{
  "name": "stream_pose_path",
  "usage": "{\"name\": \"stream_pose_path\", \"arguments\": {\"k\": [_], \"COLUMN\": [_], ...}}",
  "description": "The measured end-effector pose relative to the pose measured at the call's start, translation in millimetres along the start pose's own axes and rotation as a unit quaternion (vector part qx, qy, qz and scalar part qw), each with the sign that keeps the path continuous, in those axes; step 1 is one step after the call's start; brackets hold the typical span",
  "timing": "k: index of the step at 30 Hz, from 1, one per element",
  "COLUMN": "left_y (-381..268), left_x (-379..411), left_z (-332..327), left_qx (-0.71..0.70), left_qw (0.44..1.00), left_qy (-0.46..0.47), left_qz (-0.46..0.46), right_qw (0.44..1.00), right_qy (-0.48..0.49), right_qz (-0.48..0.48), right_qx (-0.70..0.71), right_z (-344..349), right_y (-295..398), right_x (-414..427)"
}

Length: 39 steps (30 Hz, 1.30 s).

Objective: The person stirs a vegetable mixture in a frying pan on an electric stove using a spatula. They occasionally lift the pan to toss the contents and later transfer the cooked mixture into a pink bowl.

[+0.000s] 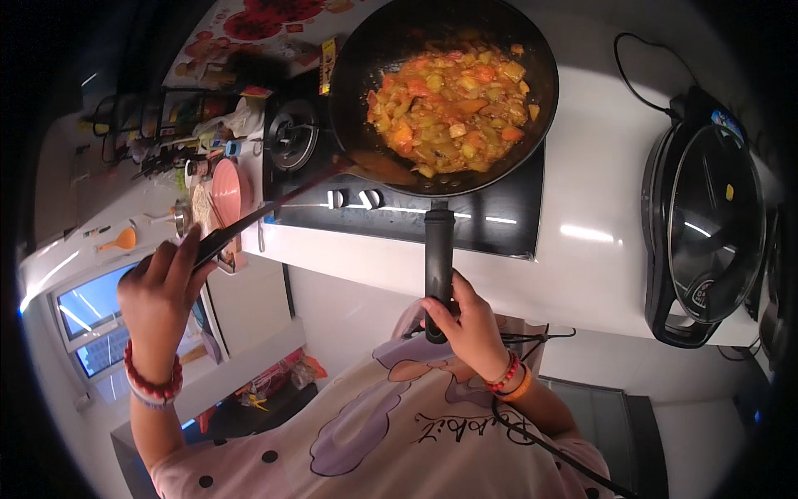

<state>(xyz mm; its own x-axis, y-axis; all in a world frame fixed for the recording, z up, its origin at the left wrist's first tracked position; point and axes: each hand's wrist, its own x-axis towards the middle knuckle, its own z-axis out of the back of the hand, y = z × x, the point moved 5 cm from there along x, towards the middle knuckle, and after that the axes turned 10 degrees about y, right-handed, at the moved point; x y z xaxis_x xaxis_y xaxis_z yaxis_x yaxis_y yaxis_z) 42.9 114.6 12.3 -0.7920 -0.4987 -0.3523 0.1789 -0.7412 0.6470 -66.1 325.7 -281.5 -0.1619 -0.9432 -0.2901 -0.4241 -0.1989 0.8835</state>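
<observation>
My left hand [159, 293] grips the dark handle of a long-handled spatula [249, 218]. The spatula's brownish blade rests at the near left inside wall of a black wok [542, 118]. Chunky cooked vegetables in orange-red sauce [455, 112] lie in the wok, among them what look like tomato pieces. My right hand [467, 330] is closed round the end of the wok's black handle [439, 262], which points towards me. Beneath the wok is a black glass gas hob [399, 218] with two silver knobs [352, 199]. I cannot see whether a flame burns.
Left of the hob stand a pink bowl [230, 190] with chopsticks, a small metal pot [182, 215] and several bottles. A second burner [292, 136] shows beside the wok. On the white counter at right sits a black electric griddle [661, 249] with a glass lid [717, 218] and a cord.
</observation>
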Motion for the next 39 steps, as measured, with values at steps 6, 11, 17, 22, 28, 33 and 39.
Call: {"name": "stream_pose_path", "arguments": {"k": [6,11,17,22,28,33,39], "left_y": [-33.4,-57.5,-52.0,5.7,36.3,39.0,-3.0], "left_x": [51.4,77.2,65.8,40.0,107.3,140.0,156.6], "left_z": [-10.6,-25.6,-31.3,-30.8,-88.0,-105.9,-146.5], "left_qx": [-0.006,-0.011,-0.09,-0.203,-0.277,-0.553,-0.748], "left_qw": [0.999,0.995,0.987,0.967,0.955,0.745,0.501], "left_qy": [-0.04,-0.102,-0.087,-0.072,0.018,0.366,0.433], "left_qz": [-0.034,0.021,0.103,0.138,0.106,0.071,0.031], "right_qw": [1.0,1.0,1.0,0.999,0.999,0.998,0.996], "right_qy": [-0.005,-0.002,0.006,0.006,0.013,-0.004,-0.002], "right_qz": [-0.008,-0.026,-0.029,-0.031,-0.045,-0.059,-0.083], "right_qx": [-0.019,0.012,0.01,-0.004,-0.01,0.005,0.033], "right_z": [-1.1,-3.9,-4.0,-3.1,-6.7,-7.9,-9.0], "right_y": [-1.8,7.0,0.4,-3.0,-3.3,9.1,4.6], "right_x": [1.8,0.2,2.2,4.9,3.2,2.8,0.6]}}
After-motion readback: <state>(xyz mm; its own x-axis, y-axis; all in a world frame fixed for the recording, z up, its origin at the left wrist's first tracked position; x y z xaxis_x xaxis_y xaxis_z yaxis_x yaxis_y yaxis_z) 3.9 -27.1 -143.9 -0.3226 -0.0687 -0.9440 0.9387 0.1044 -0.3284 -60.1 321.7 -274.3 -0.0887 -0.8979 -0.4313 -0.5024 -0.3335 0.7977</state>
